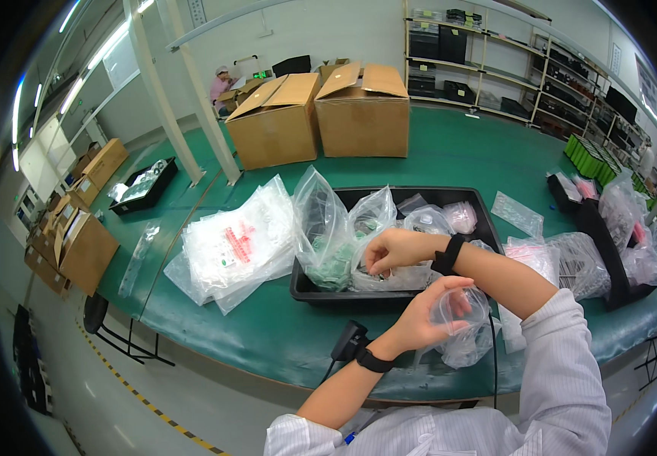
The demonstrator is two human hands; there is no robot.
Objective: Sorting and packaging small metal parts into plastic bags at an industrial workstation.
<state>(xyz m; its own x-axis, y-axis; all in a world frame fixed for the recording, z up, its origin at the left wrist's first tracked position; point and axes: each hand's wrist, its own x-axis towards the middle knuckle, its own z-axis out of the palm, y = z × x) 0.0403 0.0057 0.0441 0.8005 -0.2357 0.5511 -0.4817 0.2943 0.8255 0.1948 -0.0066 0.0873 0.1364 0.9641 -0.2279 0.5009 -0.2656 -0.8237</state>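
Note:
My left hand (429, 315) is curled round a clear plastic bag (465, 346), its mouth spread between thumb and fingers at the tray's front edge. Across the black tray (309, 294) reaches my right arm. My right hand (389, 249) has its fingers bent down and closed at an opened clear bag on the tray's near side; what they hold, if anything, I cannot make out. Just left of that hand, a clear bag of pale green pieces (332, 273) stands in the tray. Other clear bags (427, 220) lie behind the right hand.
A stack of clear bags (230, 235) with red print lies left of the tray. To the right are more filled bags (575, 262) and a black bin (602, 251). Two cardboard boxes (363, 118) stand at the back. A black device (350, 340) sits by my left wrist.

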